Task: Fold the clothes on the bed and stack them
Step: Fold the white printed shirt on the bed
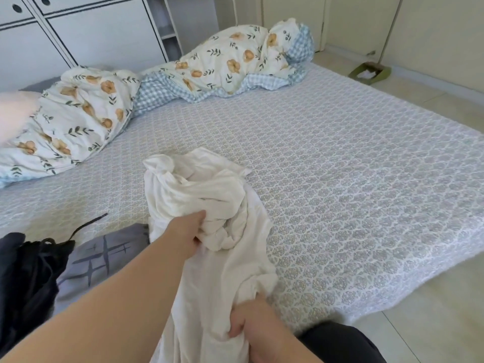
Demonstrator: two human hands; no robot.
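Note:
A crumpled white garment (209,203) lies bunched near the front of the bed (353,179) and hangs toward me. My left hand (187,233) grips a fold in its middle. My right hand (252,327) holds its lower edge close to the bed's front edge. To the left lie a grey garment (104,255) with dark line marks and a black garment (26,279) with a drawstring, both unfolded.
A floral and blue-check duvet (157,82) is rolled along the far side of the bed. White cabinets (78,27) stand behind it. A small green box (370,72) sits on the tiled floor at the right.

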